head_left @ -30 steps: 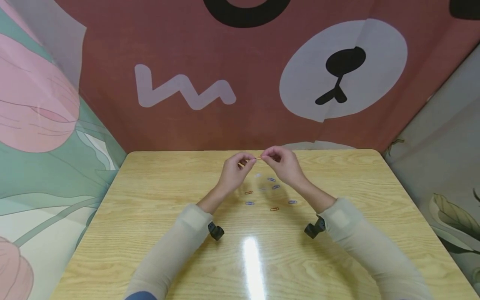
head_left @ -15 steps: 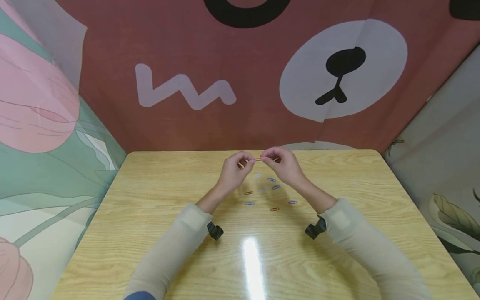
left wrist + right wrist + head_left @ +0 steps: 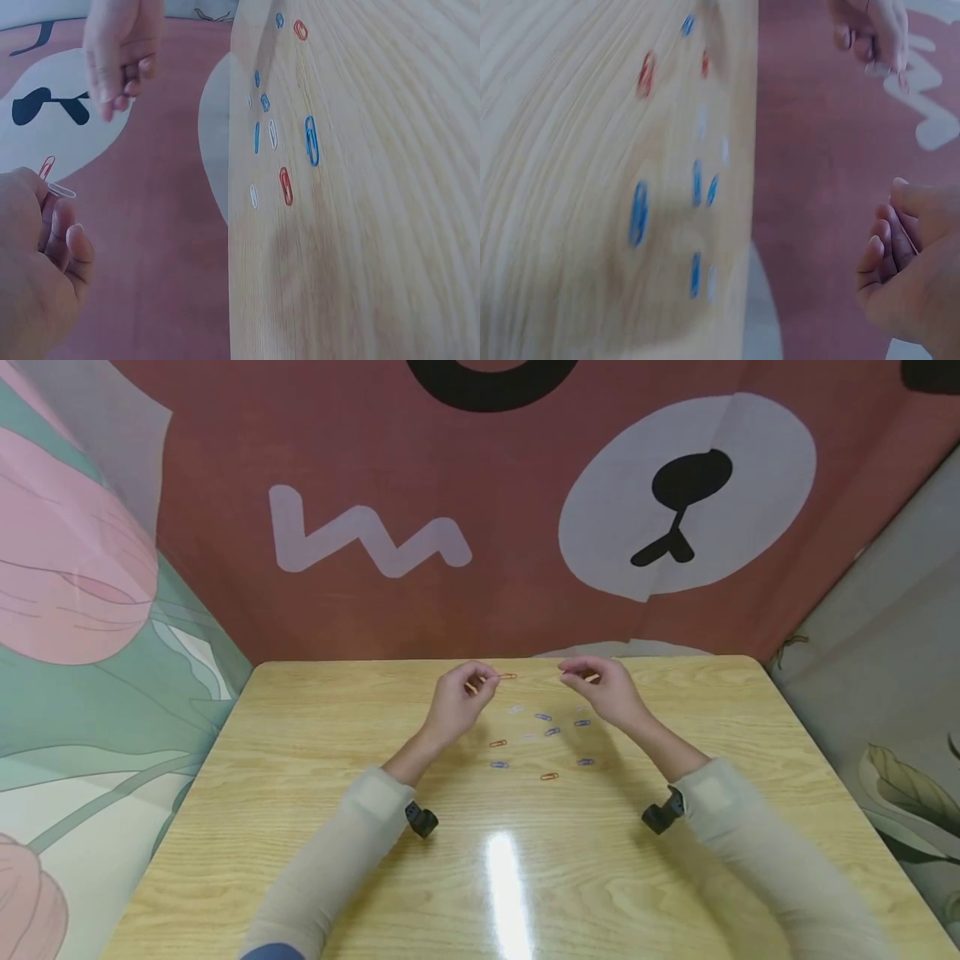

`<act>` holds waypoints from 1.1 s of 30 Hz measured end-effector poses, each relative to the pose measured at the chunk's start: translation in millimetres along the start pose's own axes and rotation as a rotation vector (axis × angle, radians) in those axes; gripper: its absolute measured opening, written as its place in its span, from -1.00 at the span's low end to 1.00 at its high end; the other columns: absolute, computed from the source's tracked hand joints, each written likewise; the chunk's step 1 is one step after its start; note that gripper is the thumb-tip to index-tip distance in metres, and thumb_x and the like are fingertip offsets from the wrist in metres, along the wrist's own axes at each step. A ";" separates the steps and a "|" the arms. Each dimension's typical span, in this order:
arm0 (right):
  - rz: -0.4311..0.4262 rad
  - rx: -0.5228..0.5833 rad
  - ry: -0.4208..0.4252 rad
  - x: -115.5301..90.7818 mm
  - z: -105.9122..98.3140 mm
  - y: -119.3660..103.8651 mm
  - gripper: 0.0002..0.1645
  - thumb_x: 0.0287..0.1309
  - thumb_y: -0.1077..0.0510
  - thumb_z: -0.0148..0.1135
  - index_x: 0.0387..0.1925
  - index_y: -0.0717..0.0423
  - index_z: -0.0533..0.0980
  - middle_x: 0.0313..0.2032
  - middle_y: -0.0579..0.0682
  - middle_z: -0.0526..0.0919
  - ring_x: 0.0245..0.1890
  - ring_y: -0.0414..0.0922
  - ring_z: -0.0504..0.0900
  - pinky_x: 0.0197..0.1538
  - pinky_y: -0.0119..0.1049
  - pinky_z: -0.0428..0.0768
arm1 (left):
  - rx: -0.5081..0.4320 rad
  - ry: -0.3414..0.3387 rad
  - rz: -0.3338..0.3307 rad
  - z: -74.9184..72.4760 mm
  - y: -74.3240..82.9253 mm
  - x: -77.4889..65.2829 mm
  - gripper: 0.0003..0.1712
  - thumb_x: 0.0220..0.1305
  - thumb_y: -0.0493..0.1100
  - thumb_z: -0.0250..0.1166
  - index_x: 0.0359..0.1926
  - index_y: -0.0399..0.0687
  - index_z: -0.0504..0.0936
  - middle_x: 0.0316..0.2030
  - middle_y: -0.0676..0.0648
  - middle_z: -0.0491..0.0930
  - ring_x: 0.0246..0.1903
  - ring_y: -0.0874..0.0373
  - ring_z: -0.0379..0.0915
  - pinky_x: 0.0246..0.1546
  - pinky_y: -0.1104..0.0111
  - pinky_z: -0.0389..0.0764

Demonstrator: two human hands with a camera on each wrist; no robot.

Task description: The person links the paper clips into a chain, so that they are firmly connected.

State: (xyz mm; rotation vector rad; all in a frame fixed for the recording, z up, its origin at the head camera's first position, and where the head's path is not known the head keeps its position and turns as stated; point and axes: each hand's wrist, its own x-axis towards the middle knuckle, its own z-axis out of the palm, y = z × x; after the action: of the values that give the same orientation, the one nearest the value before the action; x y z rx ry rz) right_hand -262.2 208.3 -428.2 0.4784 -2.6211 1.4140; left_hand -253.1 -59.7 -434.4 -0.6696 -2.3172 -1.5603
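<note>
In the head view my left hand (image 3: 459, 700) is raised over the far part of the table, pinching a red paper clip (image 3: 508, 677) that sticks out from the fingertips. A white paper clip (image 3: 62, 190) shows at the same fingertips in the left wrist view, right by the red one; whether the two are linked I cannot tell. My right hand (image 3: 609, 695) hovers to the right, apart from the clips, its fingers loosely bent. Nothing shows between its thumb and fingers (image 3: 885, 244) in the right wrist view.
Several loose paper clips lie on the wooden table (image 3: 300, 827) below the hands: blue ones (image 3: 585, 762), red ones (image 3: 550, 776) and white ones (image 3: 273, 135). A printed cloth (image 3: 375, 618) hangs behind the table's far edge. Small cameras (image 3: 663, 814) sit on both wrists.
My right hand has let go of the red paper clip and moved away to the right. The left hand has shifted slightly left, still pinching the clip.
</note>
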 end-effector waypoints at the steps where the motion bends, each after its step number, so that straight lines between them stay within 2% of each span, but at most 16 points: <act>1: 0.003 -0.016 0.000 0.3 -2.0 4.1 -0.74 0.39 0.16 0.29 0.02 0.20 0.66 -0.12 0.12 0.73 -0.16 -0.03 0.65 -0.10 -0.33 0.57 | 0.003 0.001 0.001 -0.8 -0.3 0.2 -0.92 0.42 -0.29 0.30 -0.21 -0.26 0.68 -0.36 -0.12 0.67 -0.36 0.09 0.54 -0.34 0.39 0.56; 5: 0.035 -0.061 -0.005 0.7 -9.0 18.2 -0.77 0.39 0.18 0.28 -0.02 0.22 0.66 -0.13 0.15 0.73 -0.17 0.01 0.62 -0.13 -0.30 0.56 | 0.011 0.003 0.005 -3.2 -1.4 1.0 -0.91 0.42 -0.29 0.30 -0.21 -0.25 0.68 -0.36 -0.12 0.67 -0.36 0.08 0.55 -0.35 0.37 0.56; 12: 0.089 -0.117 -0.013 -2.1 -14.7 42.6 -0.77 0.38 0.22 0.29 -0.06 0.30 0.67 -0.15 0.18 0.73 -0.21 0.01 0.61 -0.27 -0.39 0.53 | 0.005 0.010 -0.002 -5.9 -3.9 0.7 -0.92 0.41 -0.29 0.31 -0.23 -0.25 0.68 -0.34 -0.12 0.67 -0.35 0.09 0.55 -0.35 0.40 0.55; 14: 0.097 -0.120 -0.015 -2.8 -14.7 50.1 -0.77 0.38 0.23 0.29 -0.06 0.33 0.66 -0.16 0.19 0.73 -0.21 0.01 0.61 -0.26 -0.38 0.53 | 0.000 0.013 0.000 -6.4 -4.3 0.5 -0.92 0.41 -0.30 0.31 -0.23 -0.26 0.68 -0.34 -0.13 0.68 -0.36 0.08 0.54 -0.35 0.40 0.55; 22: 0.235 -0.085 -0.057 -6.6 -10.1 83.5 -0.75 0.41 0.21 0.26 -0.01 0.29 0.65 -0.14 0.16 0.68 -0.21 0.00 0.59 -0.23 -0.34 0.56 | 0.003 0.006 0.006 -7.2 -5.3 -1.4 -0.92 0.42 -0.30 0.30 -0.23 -0.26 0.67 -0.34 -0.13 0.67 -0.36 0.08 0.55 -0.35 0.41 0.56; 33: 0.211 -0.122 -0.064 -9.5 -1.5 98.8 -0.79 0.29 0.23 0.38 -0.09 0.25 0.70 -0.20 0.13 0.72 -0.26 -0.10 0.61 -0.21 -0.37 0.55 | 0.008 0.002 0.008 -8.1 -5.9 -4.0 -0.91 0.43 -0.28 0.30 -0.22 -0.24 0.68 -0.33 -0.11 0.67 -0.36 0.08 0.55 -0.35 0.39 0.57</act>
State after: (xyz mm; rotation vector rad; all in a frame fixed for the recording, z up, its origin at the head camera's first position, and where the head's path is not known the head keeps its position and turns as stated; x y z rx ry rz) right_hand -286.2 262.3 -508.0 0.2423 -2.8600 1.3016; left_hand -253.0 -70.0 -437.8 -0.6736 -2.3151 -1.5472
